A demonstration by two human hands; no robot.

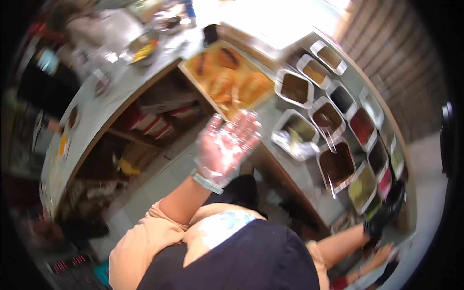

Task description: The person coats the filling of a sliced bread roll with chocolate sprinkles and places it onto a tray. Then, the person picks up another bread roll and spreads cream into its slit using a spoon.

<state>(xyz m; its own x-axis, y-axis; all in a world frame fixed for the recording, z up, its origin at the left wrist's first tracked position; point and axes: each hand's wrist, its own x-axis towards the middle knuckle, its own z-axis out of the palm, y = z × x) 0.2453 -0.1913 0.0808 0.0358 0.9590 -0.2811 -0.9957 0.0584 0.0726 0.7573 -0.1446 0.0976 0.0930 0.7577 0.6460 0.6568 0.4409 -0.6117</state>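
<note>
My left hand (227, 147), in a clear plastic glove, is held palm up with its fingers spread and nothing in it. Just beyond its fingertips lies a yellow tray (197, 87) with several split bread rolls (253, 84) on it. My right hand (385, 210), in a black glove, reaches to the far right end of the counter. It is beside a metal container of green food (362, 188) and a smaller one with pink food (384, 183). Blur and the dark glove hide what its fingers do.
Several metal food containers (294, 89) stand in rows along the right counter, some with utensils (330, 140). Another person's hand (384, 253) shows at lower right. On the left counter (104, 113) is a bowl with yellow food (142, 50). Shelves below hold packages (154, 123).
</note>
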